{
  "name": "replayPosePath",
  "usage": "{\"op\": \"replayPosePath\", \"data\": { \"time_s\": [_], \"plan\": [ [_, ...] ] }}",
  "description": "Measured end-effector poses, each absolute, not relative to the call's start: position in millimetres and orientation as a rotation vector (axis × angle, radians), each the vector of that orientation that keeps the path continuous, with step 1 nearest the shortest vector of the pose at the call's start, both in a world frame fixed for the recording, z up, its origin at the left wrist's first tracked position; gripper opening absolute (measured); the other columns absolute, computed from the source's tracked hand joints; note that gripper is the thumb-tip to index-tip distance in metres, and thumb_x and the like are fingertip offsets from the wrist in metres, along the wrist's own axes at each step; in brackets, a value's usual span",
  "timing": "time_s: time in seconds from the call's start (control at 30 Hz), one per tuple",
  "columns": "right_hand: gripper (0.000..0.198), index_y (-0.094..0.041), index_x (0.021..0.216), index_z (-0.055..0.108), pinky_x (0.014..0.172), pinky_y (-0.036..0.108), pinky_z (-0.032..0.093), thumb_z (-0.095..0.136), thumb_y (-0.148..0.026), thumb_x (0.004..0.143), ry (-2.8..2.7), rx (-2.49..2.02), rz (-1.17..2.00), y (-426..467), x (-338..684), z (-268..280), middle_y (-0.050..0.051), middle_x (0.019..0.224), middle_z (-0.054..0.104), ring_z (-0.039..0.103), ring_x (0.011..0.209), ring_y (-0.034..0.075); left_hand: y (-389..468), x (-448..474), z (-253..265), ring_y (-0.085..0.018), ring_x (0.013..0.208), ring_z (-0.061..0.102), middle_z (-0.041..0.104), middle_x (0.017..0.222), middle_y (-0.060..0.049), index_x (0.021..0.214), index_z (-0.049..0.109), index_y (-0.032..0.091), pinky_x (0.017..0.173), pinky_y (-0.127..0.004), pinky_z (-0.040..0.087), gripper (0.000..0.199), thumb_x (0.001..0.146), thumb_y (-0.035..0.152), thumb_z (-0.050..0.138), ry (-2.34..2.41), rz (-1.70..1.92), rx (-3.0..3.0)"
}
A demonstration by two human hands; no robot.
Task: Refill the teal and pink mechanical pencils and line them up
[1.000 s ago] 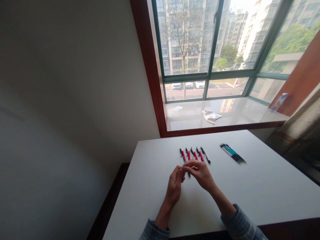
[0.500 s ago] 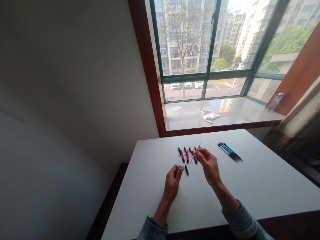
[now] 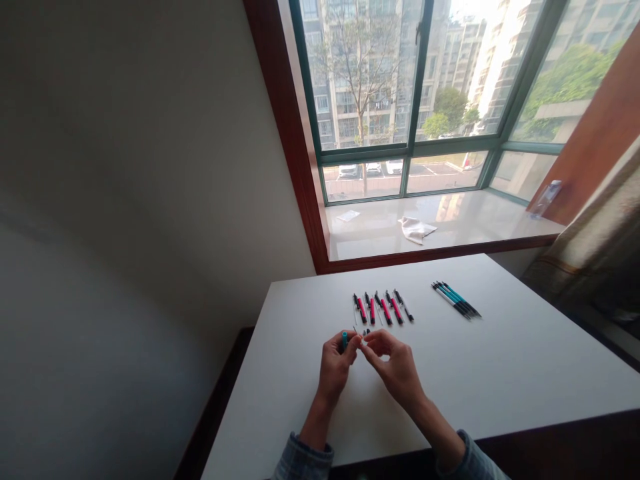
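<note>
My left hand (image 3: 334,368) is closed around a teal pen barrel (image 3: 345,338), whose end shows above the fingers. Close beside it, my right hand (image 3: 396,373) pinches a thin pen refill (image 3: 355,331), its tip slanting up between the two hands. The fingertips of both hands meet or nearly meet at the refill, so I cannot tell whether the left fingers touch it too. Just behind the fingers a small black pen part (image 3: 367,331) lies on the table, mostly hidden. Beyond the hands lie red pen barrels (image 3: 385,311) in a row, with black pen parts (image 3: 399,295) and thin refills among them.
Several teal, white and black pens (image 3: 456,300) lie side by side on the white table (image 3: 520,360), toward the right. Behind the table, the window sill (image 3: 465,223) holds a white cloth (image 3: 417,229) and a clear bottle (image 3: 546,199). A wall stands on the left.
My right hand has come down and left with the refill, from over the pen parts to my left hand. The teal barrel is now more upright in my left hand.
</note>
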State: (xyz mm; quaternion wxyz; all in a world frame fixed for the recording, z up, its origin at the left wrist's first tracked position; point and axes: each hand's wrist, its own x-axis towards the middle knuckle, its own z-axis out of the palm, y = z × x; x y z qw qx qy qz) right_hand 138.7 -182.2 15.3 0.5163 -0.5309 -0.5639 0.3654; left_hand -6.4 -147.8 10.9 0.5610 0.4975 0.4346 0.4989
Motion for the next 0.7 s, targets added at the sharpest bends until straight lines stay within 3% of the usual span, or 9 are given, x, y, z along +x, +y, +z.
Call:
{"op": "replayPosePath", "data": {
  "time_s": [0.13,0.4,0.7],
  "plan": [
    [0.018,-0.022,0.1,0.068,0.075,0.032,0.055,0.063,-0.038,0.093,-1.423,-1.275,0.859,-198.3,141.7,10.9,0.004,0.08,0.074,0.07,0.075,0.021,-145.5,-5.2,10.7,-0.007,0.054,0.039,0.059,0.07,0.001,0.079,0.069,0.015,0.052,-0.021,0.032,0.032,0.081,0.046,0.078,1.049,1.237,1.123],
    [0.01,-0.024,0.101,0.06,0.059,0.029,0.045,0.056,-0.03,0.094,-1.596,-1.515,0.788,-218.4,137.7,-8.0,-0.002,0.064,0.066,0.062,0.055,0.019,-140.8,-11.4,7.8,-0.006,0.056,0.034,0.051,0.071,0.003,0.079,0.064,0.015,0.051,-0.019,0.032,0.034,0.082,0.046,0.077,1.082,1.474,0.953],
    [0.009,-0.023,0.101,0.068,0.07,0.029,0.049,0.062,-0.025,0.095,-1.919,-1.524,0.721,-195.9,137.2,7.5,0.0,0.076,0.072,0.069,0.073,0.02,-144.0,-8.3,12.5,-0.008,0.058,0.033,0.043,0.065,0.005,0.073,0.059,0.016,0.052,-0.019,0.031,0.037,0.083,0.048,0.076,1.087,1.457,1.019]
  ]
}}
